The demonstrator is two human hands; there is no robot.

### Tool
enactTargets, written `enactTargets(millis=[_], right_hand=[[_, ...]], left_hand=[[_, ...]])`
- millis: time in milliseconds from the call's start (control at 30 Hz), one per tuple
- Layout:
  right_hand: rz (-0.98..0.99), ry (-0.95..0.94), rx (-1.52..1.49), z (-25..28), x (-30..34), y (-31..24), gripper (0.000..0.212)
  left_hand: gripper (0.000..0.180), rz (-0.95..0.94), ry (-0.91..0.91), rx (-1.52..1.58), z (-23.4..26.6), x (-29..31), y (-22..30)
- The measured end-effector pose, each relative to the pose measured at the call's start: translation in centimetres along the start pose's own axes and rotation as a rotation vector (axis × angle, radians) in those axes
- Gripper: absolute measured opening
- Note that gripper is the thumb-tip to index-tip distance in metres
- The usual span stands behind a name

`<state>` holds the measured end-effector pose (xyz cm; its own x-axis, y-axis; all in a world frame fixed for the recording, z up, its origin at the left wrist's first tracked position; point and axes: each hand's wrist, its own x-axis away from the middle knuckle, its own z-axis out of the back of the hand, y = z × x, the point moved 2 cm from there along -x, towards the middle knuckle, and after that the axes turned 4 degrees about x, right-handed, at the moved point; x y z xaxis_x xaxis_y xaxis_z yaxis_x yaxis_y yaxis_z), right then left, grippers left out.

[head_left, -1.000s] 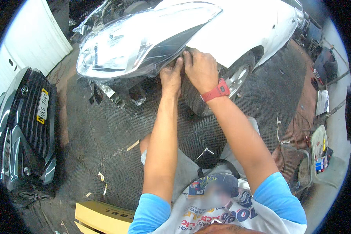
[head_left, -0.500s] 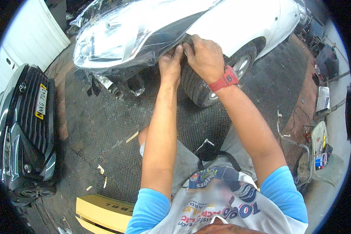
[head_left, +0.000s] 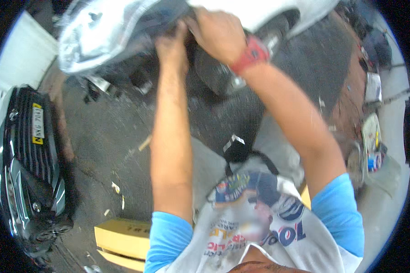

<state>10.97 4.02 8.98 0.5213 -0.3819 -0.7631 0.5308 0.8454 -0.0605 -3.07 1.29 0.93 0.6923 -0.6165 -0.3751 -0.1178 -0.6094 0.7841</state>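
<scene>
A white car has its front corner, with the headlight and a dark panel, under clear plastic film. Both hands are up at the rear lower edge of that corner, by the wheel arch, blurred by motion. My left hand has its thumb raised and its fingers bent at the panel's edge. Close beside it, my right hand curls over the same edge, thumb toward the left one. Whatever lies between the fingers is too small and smeared to name. Below my right wrist, which wears a red watch, is the front tyre.
A dark car stands at the left. Near my left elbow lies a yellow box. A chair with small items is at the right by the wall. Paper scraps lie on the dark ribbed floor mat.
The view has shifted, so the white car and both hands sit farther up and left in the picture. The hands stay at the same edge of the car.
</scene>
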Motion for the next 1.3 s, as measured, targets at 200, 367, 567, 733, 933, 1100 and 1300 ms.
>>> enactTargets(millis=[200,367,567,733,933,1100,1300], right_hand=[[-0.041,-0.086,-0.062,0.1,-0.8,0.6,0.022],[0.046,-0.068,-0.102,0.1,-0.3,2.4,0.024],[-0.246,0.055,-0.230,-4.3,0.6,-1.1,0.038],[-0.689,0.044,-0.841,0.5,9.3,-0.1,0.045],[-1.259,-0.873,-0.590,-18.7,38.9,4.6,0.098],[-1.400,-1.445,-0.492,-19.4,46.0,-0.9,0.116],[-1.416,-1.078,-0.312,-21.7,50.8,-0.3,0.097]], left_hand=[[0.042,-0.133,-0.218,0.156,-2.1,0.2,0.5],[0.035,0.036,-0.073,0.086,-1.2,-0.9,-2.1],[0.032,0.298,-0.144,0.111,0.0,1.7,0.3],[0.030,0.186,-0.004,-0.147,3.8,-0.3,2.4],[0.027,0.072,0.013,0.020,-3.6,0.7,0.9],[0.038,0.039,-0.001,0.012,-0.7,2.6,2.2],[0.042,0.058,-0.023,0.027,-1.7,2.6,2.3]])
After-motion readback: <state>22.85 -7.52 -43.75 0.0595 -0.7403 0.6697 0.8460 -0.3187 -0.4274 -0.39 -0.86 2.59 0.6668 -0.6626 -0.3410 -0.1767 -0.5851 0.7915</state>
